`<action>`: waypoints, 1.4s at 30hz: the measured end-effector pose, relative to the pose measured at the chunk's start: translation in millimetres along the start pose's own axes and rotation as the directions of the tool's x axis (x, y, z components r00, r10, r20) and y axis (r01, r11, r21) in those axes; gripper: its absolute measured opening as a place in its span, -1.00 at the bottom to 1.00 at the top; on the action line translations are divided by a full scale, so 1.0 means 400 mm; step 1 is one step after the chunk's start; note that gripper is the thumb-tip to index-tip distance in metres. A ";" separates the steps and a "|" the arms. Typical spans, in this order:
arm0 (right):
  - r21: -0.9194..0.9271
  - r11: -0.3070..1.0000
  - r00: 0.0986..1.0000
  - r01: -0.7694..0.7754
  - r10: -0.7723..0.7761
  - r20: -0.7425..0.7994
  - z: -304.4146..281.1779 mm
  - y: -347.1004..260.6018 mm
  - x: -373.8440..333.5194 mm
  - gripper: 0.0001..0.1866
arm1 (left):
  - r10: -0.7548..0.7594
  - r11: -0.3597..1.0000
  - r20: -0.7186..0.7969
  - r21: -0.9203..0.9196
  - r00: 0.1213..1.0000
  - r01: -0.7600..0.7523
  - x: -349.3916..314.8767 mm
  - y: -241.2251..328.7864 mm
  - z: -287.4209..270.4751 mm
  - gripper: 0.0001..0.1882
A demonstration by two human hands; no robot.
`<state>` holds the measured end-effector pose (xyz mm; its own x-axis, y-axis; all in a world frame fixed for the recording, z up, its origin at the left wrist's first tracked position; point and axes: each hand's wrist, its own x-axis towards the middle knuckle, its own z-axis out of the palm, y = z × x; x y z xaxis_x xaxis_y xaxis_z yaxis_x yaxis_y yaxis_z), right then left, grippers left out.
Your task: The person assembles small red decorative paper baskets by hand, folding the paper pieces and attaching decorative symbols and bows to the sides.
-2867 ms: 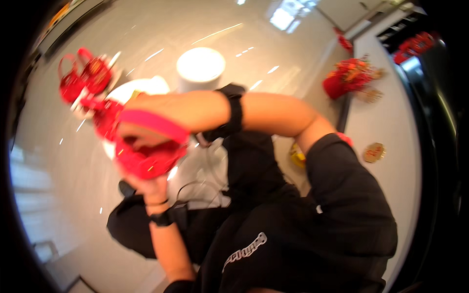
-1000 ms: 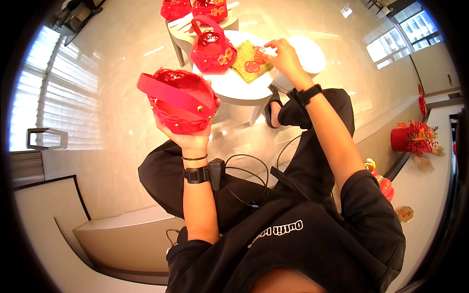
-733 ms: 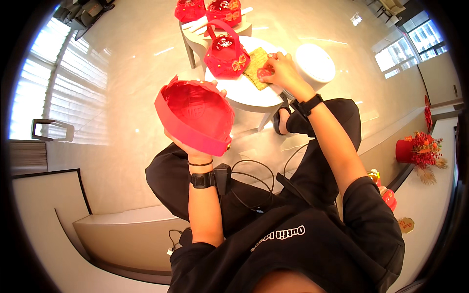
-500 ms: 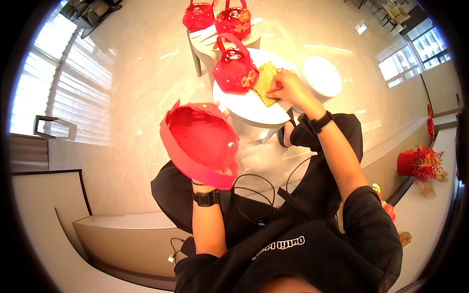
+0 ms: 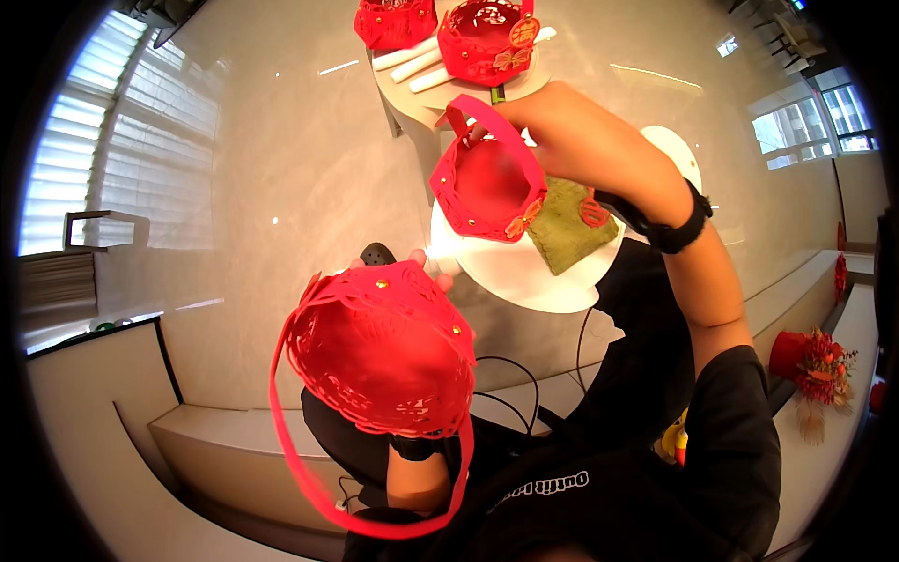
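Observation:
A red felt basket [image 5: 379,361] with cut-out sides, gold studs and a drooping strap handle hangs tilted at the lower left. My left hand [image 5: 443,280] grips it from behind and below; only some fingertips show past its edge. A second red basket [image 5: 482,183], with an orange bow at its near corner, stands on a white round stool [image 5: 524,286]. My right hand [image 5: 562,131] bends over that basket's far rim, its fingers curled there and partly hidden by the handle. Beside this basket lies an olive-yellow cloth piece [image 5: 567,229] with a red round ornament [image 5: 593,211].
Farther off, a small table [image 5: 398,98] carries two more red baskets, one decorated [image 5: 482,47] and one cut by the frame edge [image 5: 393,23], plus several white rolls [image 5: 417,64]. A white round stool [image 5: 676,155] is behind my right forearm. Black cables [image 5: 534,384] cross my lap.
My right hand has left the cloth piece and reached over to the far rim of the basket on the stool. The basket in my left hand has turned, its handle now swinging toward me.

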<state>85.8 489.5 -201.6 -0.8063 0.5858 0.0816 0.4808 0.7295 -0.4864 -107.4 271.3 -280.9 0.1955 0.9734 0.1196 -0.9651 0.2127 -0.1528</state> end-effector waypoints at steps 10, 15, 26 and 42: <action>0.052 0.997 0.975 -0.062 0.072 -0.211 -0.079 0.009 -0.033 -0.70 | 0.319 0.944 -0.130 0.126 0.939 -0.304 -0.011 -0.054 -0.021 -0.36; 0.078 0.982 0.954 -0.174 0.188 -0.235 -0.118 -0.063 -0.187 -0.78 | 0.321 0.854 -0.126 0.468 0.939 -0.229 0.008 -0.086 -0.020 -0.17; 0.448 0.893 0.993 0.039 0.013 -0.114 -0.070 -0.345 -0.377 -0.30 | 0.419 0.771 -0.039 0.543 0.907 -0.333 0.014 -0.166 -0.003 -0.22; 0.056 0.815 0.637 -0.576 0.491 -0.594 -0.001 0.299 -0.617 -0.77 | 0.256 0.792 -0.181 0.602 0.950 -0.099 0.008 -0.124 -0.055 -0.17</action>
<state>342.4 432.3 -279.7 -0.0728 0.9411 0.3302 0.8377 0.2374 -0.4919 -55.2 265.8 -294.4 -0.0300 0.9942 -0.1032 -0.8889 0.0207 0.4577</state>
